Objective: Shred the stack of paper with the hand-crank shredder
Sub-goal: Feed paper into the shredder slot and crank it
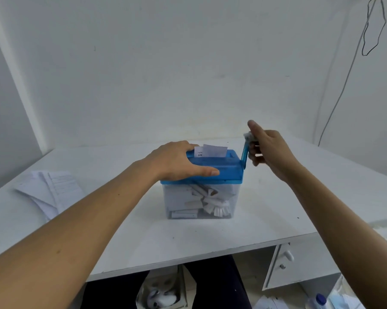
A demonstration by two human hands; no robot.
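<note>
The hand-crank shredder (228, 169) has a blue top on a clear bin (179, 201) that holds white paper strips. It stands mid-desk. A short piece of white paper (212, 150) sticks up from its slot. My left hand (177, 161) lies flat on the blue top's left side, thumb stretched along the front. My right hand (268, 150) grips the knob of the blue crank (245, 152) at the shredder's right end; its index finger points up. The stack of paper (52, 192) lies on the desk at the left.
The white desk (277, 219) backs onto a white wall. A drawer unit (299, 264) sits under its right side. A bag and a bottle (319, 301) lie on the floor below. A thin cable (344, 85) hangs down the wall at the right.
</note>
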